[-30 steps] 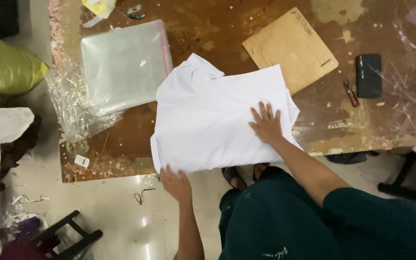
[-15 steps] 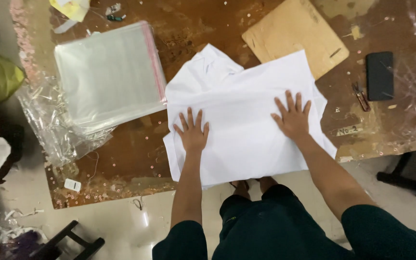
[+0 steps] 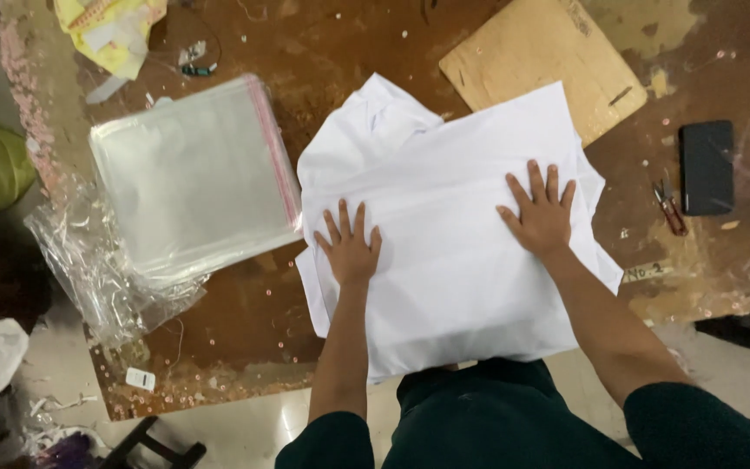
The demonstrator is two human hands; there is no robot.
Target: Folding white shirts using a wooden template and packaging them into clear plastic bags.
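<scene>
A white garment [image 3: 444, 252] lies folded on the worn brown table [image 3: 245, 321], its collar end toward the far side. My left hand [image 3: 349, 247] rests flat on the garment's left part, fingers spread. My right hand [image 3: 542, 213] presses flat on the right part, fingers also apart. Neither hand grips anything. The garment's near edge hangs over the table's front edge, by my dark green clothing.
A stack of clear plastic bags [image 3: 188, 178] with a red strip lies left of the garment. A brown cardboard sheet [image 3: 544, 56] sits behind it. A black phone [image 3: 707, 167] and small snips [image 3: 668, 207] lie at the right. Crumpled plastic [image 3: 88, 269] hangs off the left edge.
My left hand came up from the garment's near edge onto its top. Both hands now press flat on the cloth, and the garment lies flatter.
</scene>
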